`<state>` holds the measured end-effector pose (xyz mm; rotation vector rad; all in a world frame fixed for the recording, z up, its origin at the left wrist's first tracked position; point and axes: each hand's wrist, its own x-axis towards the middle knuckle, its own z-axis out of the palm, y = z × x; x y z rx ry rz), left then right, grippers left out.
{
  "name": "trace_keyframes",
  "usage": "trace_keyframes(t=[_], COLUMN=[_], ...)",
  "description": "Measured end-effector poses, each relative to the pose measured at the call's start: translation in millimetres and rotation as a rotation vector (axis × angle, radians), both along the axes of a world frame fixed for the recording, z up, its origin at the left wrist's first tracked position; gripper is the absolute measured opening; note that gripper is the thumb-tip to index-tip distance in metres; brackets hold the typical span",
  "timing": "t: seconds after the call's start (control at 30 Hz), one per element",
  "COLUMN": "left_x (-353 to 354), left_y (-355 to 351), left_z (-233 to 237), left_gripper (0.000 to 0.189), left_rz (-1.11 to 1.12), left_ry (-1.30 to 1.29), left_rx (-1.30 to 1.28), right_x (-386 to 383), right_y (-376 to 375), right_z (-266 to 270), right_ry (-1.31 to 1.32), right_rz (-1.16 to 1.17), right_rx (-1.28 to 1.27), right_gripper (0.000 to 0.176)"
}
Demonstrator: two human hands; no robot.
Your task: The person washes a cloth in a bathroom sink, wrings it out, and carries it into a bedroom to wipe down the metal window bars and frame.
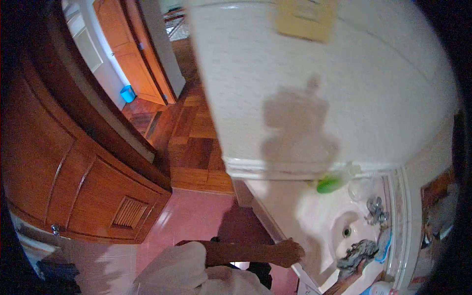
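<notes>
My left hand (289,252) is at the front edge of the pale counter (280,201), its fingers curled in; whether it holds anything does not show. At the lower right, a grey, wet-looking cloth (358,255) lies over the rim of the white sink (339,223). My right forearm reaches up to this cloth from the bottom, and my right hand (350,273) is mostly hidden under or behind it. Behind the basin stands the metal faucet (376,211). A green bottle (329,184) is by the wall at the back of the counter.
A brown wooden door (83,187) with a metal knob (56,229) stands at the left. Beyond the doorway are a parquet floor (194,142) and a blue bin (128,93). Pink tiles (182,211) cover the floor here. A bottle (381,288) is at the lower right.
</notes>
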<state>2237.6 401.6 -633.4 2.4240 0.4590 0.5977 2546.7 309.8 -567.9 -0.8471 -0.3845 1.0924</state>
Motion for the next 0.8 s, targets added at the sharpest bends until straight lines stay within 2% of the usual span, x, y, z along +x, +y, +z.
trace_keyframes(t=[0.03,0.1,0.13,0.27,0.37,0.5,0.57,0.6,0.67,0.7,0.73,0.8], left_x=[-36.0,-100.2,-141.5,-288.5,-372.1,-443.1,-472.7,-489.8,-524.6,-539.4,-553.1,-579.1], left_y=[6.8,9.1,2.7,-22.6,-44.3,-44.6,-25.3,-13.0,20.3,33.7,51.1,90.6], left_z=[4.7,-41.9,-37.7,-15.1,11.0,49.6,61.1,48.7,24.1,18.0,20.2,30.4], left_gripper=[0.017,0.017,0.017,0.018,0.019,0.02,0.02,0.02,0.023,0.023,0.023,0.022], left_rz=[0.077,0.081,0.144,0.502,0.802,1.09,1.157,1.154,1.14,1.141,1.164,1.198], left_ry=[0.088,0.297,0.297,0.157,-0.066,-0.421,-0.548,-0.549,-0.316,-0.315,-0.338,-0.375], left_rx=[-0.076,0.007,-0.082,-0.378,-0.569,-0.706,-0.723,-0.725,-0.613,-0.618,-0.613,-0.6], right_x=[-1.6,-62.8,-103.0,-279.2,-388.7,-477.6,-517.7,-538.4,-583.1,-587.5,-599.1,-619.3], right_y=[-8.7,-9.1,-5.7,26.0,55.0,117.9,159.2,176.7,207.3,229.1,245.7,279.4], right_z=[-11.5,-9.0,-3.1,1.3,6.1,17.5,29.1,40.2,57.0,1.9,-31.2,-74.3], right_ry=[-0.05,0.042,0.034,-0.026,-0.053,-0.098,-0.026,-0.028,0.201,0.187,0.188,0.111], right_rz=[-0.015,-0.011,0.012,0.293,0.563,0.704,0.952,0.95,0.91,0.82,0.819,0.758], right_rx=[-0.137,-0.057,-0.076,-0.261,-0.337,-0.32,-0.12,-0.12,-0.155,-0.21,-0.214,-0.269], right_gripper=[0.051,0.053,0.053,0.054,0.055,0.056,0.048,0.048,0.05,0.055,0.055,0.055])
